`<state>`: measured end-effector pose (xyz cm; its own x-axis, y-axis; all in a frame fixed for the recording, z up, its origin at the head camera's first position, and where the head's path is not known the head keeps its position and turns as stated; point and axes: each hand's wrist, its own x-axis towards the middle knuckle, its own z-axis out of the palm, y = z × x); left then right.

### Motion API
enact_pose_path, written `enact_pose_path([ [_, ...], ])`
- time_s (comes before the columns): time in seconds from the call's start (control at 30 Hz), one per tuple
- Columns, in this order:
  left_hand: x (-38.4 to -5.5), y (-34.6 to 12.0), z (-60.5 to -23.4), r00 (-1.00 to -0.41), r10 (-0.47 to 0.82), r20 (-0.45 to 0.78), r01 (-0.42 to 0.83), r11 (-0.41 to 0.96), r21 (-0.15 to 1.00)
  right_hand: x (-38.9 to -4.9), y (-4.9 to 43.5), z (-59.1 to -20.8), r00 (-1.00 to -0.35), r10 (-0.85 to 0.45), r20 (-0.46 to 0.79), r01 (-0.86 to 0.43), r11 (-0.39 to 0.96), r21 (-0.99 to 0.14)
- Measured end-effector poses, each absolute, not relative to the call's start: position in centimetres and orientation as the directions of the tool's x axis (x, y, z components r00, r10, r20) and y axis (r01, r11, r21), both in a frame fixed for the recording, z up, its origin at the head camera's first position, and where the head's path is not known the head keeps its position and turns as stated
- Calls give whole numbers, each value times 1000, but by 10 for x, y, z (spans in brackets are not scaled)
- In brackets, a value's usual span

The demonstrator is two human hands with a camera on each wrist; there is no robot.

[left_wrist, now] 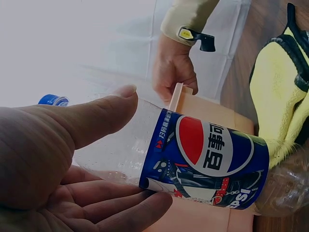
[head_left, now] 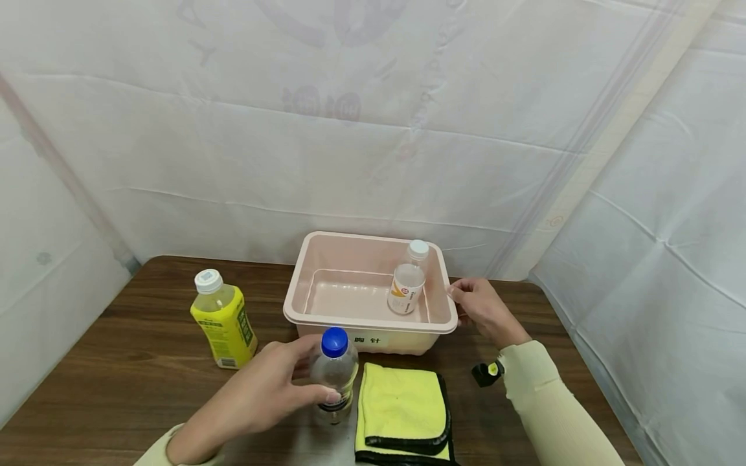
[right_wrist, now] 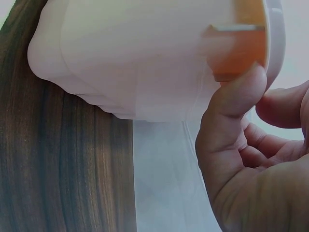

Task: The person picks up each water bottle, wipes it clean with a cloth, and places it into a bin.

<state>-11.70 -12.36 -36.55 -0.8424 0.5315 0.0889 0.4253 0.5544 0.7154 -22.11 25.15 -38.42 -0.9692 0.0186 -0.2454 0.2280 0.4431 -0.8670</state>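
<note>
Left hand (head_left: 265,391): while the thumb lies opposite the fingers, the hand grips the blue-capped Pepsi bottle (head_left: 335,370).
Pepsi bottle: in front of the pink plastic bin (head_left: 368,325), left of the folded yellow cloth (head_left: 402,404); base contact cannot be determined.
Right hand (head_left: 482,310): pinches the bin's right rim.
Bin contents: white-capped bottle (head_left: 406,289), right end.
Far left: yellow-labelled bottle (head_left: 226,330), upright on the wood-grain table (head_left: 146,362).

Room in bin (head_left: 350,291) left of clear bottle (head_left: 406,285)
</note>
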Motion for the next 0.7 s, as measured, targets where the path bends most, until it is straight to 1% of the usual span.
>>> enact_pose_path([
  [0.23, -117, -120, -367, -855, 516, 50, 398, 591, 702, -222, 252, -385, -965, 30, -259, 246, 437, -865],
  [0.37, -117, -119, -366, -856, 515, 39, 391, 597, 700, -221, 252, -386, -969, 36, -246, 236, 439, -867],
  [0.7, -118, -118, -366, -860, 509, 41, 391, 605, 693, -215, 254, -391, -989, 31, -144, 139, 519, -843],
])
